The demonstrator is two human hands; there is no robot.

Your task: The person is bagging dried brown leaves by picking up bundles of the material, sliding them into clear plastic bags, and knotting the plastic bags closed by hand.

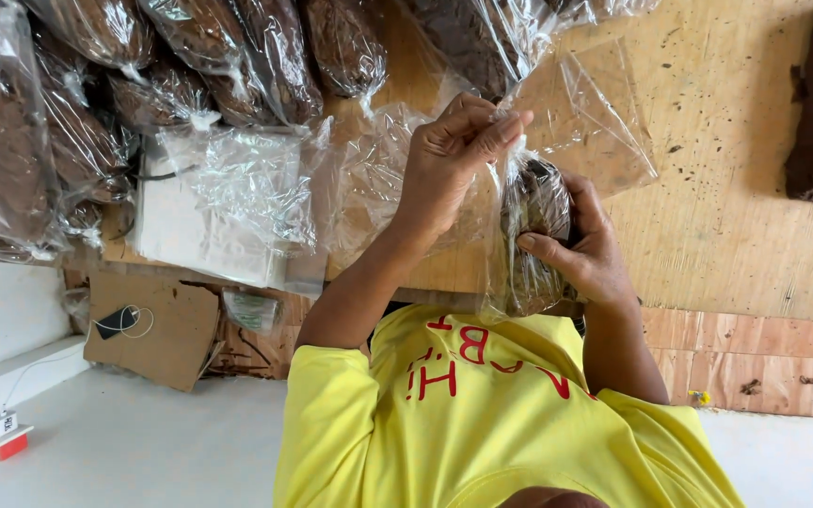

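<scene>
Left hand [449,160] fingers pinching clear bag [529,235] top, right hand [581,249] cupping below

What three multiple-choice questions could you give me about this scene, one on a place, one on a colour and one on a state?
1. Where does the pile of filled bags lie on the wooden table?
A. Top left of the view
B. Bottom right of the view
C. On the white floor

2. What colour is the person's shirt?
A. Blue
B. Yellow
C. Black

3. How is the clear bag being held?
A. Lying untouched on the table
B. By the left hand alone
C. Left hand pinching its top, right hand gripping its filled part

Answers:
1 A, since the dark packed bags crowd the top left of the view.
2 B, since the shirt is bright yellow with red print.
3 C, since both hands are closed on the bag, one above the other.
</scene>
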